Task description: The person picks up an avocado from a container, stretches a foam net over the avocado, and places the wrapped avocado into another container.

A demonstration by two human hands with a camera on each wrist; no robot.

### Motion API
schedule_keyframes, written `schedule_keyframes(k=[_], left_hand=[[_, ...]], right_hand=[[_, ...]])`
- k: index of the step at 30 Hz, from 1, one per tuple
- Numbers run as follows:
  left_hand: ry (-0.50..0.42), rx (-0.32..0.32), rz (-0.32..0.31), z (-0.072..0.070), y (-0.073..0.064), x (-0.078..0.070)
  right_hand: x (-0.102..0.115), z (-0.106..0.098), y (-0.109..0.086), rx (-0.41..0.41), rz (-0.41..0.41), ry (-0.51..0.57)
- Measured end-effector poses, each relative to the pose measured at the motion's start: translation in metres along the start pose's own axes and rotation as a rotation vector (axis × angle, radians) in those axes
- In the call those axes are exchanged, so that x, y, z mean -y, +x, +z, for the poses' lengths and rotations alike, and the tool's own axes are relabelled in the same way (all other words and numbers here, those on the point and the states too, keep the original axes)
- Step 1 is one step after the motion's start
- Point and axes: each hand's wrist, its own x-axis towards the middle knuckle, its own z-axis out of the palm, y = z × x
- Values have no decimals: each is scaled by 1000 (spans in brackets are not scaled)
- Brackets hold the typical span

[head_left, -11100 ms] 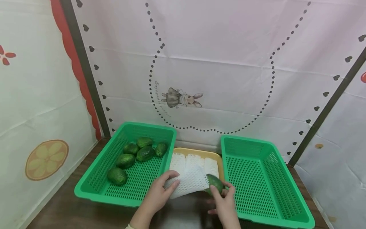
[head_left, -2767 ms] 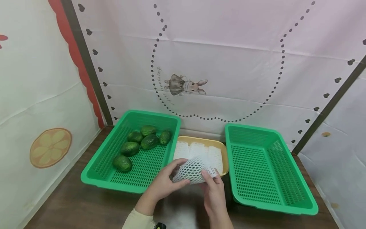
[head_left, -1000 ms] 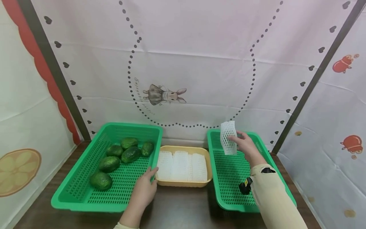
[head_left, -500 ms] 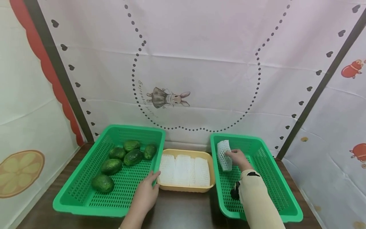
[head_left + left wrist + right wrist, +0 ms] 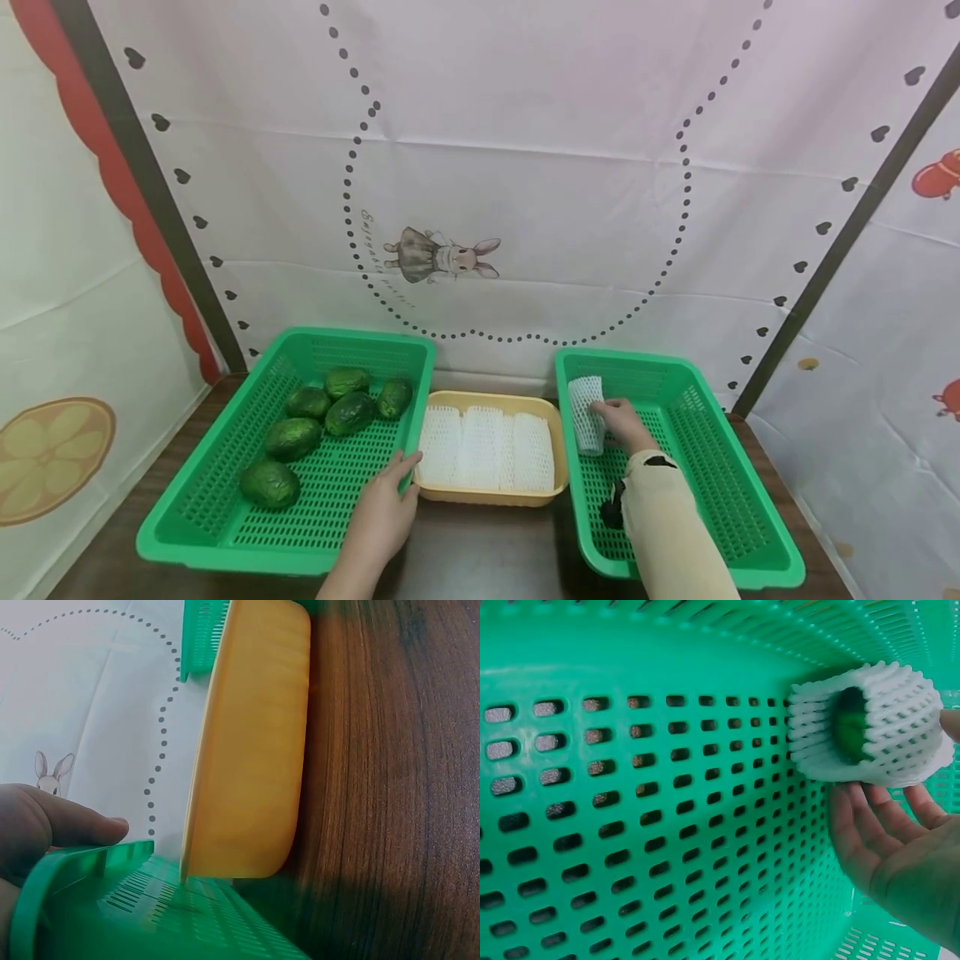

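Note:
In the head view my right hand (image 5: pixel 624 423) grips an avocado in a white foam net (image 5: pixel 587 415) at the left side of the right green basket (image 5: pixel 738 533). The right wrist view looks into the net's open end, where the green avocado (image 5: pixel 849 729) shows. Fingers lie along the net's lower side, with the thumb at the view's right edge. My left hand (image 5: pixel 381 510) rests on the right rim of the left green basket (image 5: pixel 225 558), fingers loosely extended. Several bare avocados (image 5: pixel 270 483) lie in that basket.
Between the baskets stands a yellow tray (image 5: pixel 487 497) with several flat white foam nets (image 5: pixel 480 446) in it. All stand on a dark wooden table (image 5: pixel 375 787), with a printed cloth (image 5: pixel 525 208) hanging behind and at both sides.
Earlier both hands worked the foam net over the avocado. Since then my right hand has carried it rightward and lowered it into the right basket, while my left hand moved to the left basket's rim.

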Motion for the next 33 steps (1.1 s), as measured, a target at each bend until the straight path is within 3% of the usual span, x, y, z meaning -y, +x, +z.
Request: schedule_keyframes(k=[9,15,18,21,25,28,33], left_hand=[[0,-22,-21,3,-1,0],[-7,-39,-10,3,-3,-1],[-15,-50,10,1,-3,0],[-21,-59,32,1,-4,1],[-5,-88,56,1,-4,1],[3,-112,73,1,-5,1],[-29,-126,61,3,-7,1]], right_hand=[[-1,2,-2,-39,3,20],[-3,1,-1,-148,-67,-63],[-1,0,-1,-170,-102,-105],[5,-7,-5,-136,-102,-141],[27,-22,-14,-63,-105,-149],[54,-33,-30,-14,-154,-123],[94,-46,-78,48,-329,-20]])
